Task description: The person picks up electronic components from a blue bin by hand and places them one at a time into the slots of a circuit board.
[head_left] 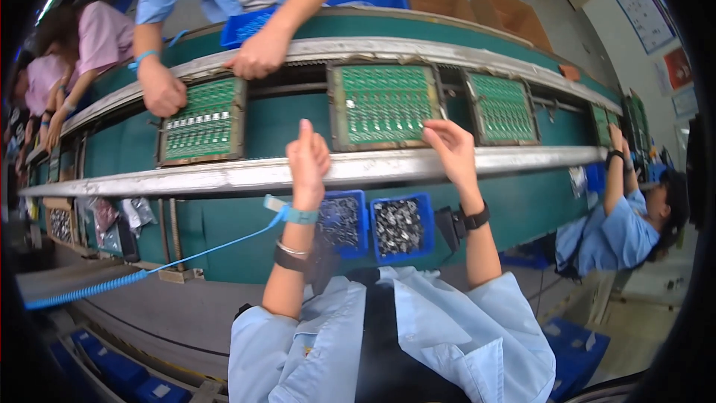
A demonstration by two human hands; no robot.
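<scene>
A green circuit board panel [384,104] in a dark frame lies on the line in front of me, with rows of small silvery parts on it. My right hand [453,151] is at the panel's lower right corner, thumb and forefinger pinched together. Whatever it may hold is too small to make out. Left of the panel, above the near metal rail [350,168], my left hand [307,164] is raised with its fingers curled in; its contents are hidden. A blue wrist strap with a coiled cord [142,277] runs from my left wrist.
Two blue bins of small parts [341,220] [399,227] stand below the rail. Across the line, a co-worker's hands [257,56] are near another framed board [201,123]. A third board [506,108] lies to the right. Another person [619,224] works at far right.
</scene>
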